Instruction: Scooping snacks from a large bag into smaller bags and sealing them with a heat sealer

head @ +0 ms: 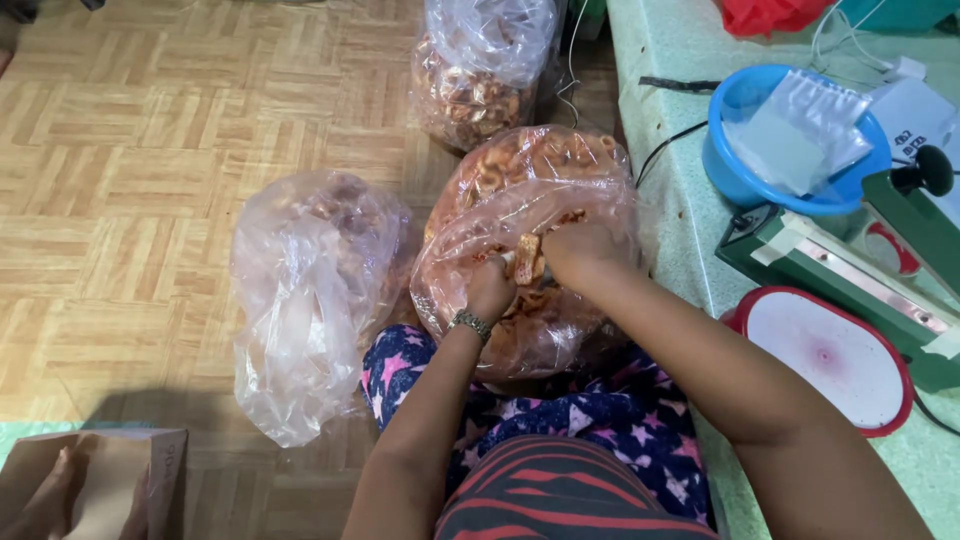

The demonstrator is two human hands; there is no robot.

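Note:
Both my hands reach into a large clear plastic bag [520, 200] full of orange-brown fried snack pieces, resting on the floor against my knees. My left hand [490, 288], with a metal watch on its wrist, is closed on a small clear bag partly filled with snack pieces [526, 262]. My right hand [580, 250] is closed over snack pieces at that small bag's mouth. Its fingers are hidden among the snacks and plastic.
A second, nearly empty clear bag [305, 290] lies to the left on the parquet floor. Another full snack bag [480, 70] stands behind. On the green mat at right sit a blue bowl [740, 170] of small bags, a green heat sealer [850, 280] and a red-rimmed scale [830, 355]. A cardboard box [100, 480] is at bottom left.

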